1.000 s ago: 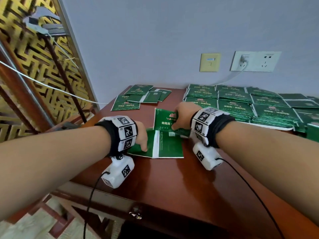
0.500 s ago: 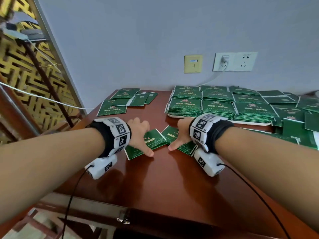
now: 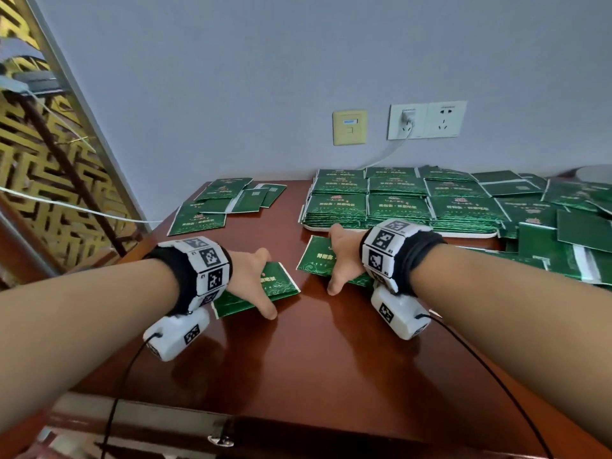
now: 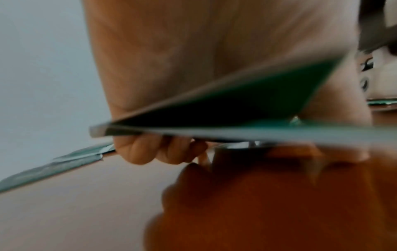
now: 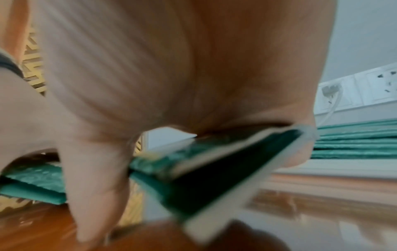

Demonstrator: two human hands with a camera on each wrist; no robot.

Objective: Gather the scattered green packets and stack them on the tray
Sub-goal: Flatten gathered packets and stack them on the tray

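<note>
Two green packets lie apart on the red-brown table (image 3: 314, 359), just in front of the white tray (image 3: 463, 234). My left hand (image 3: 255, 283) covers the left packet (image 3: 281, 286). In the left wrist view its fingers (image 4: 150, 152) curl under that packet (image 4: 236, 108), which is tilted up off the wood. My right hand (image 3: 341, 260) covers the right packet (image 3: 314, 260). In the right wrist view the thumb (image 5: 96, 195) points down at the table and this packet (image 5: 214, 169) is raised at an angle under the palm. The tray holds several neat green stacks (image 3: 397, 207).
Loose packets (image 3: 215, 207) lie scattered at the back left of the table. A larger untidy heap (image 3: 563, 226) spreads right of the tray. A gold lattice screen (image 3: 39, 177) stands to the left. A plug and cable hang from the wall socket (image 3: 407, 120).
The two packets overlapped in the middle a second ago. My hands have drawn them apart, left hand leftward, right hand toward the tray, each packet now partly lifted.
</note>
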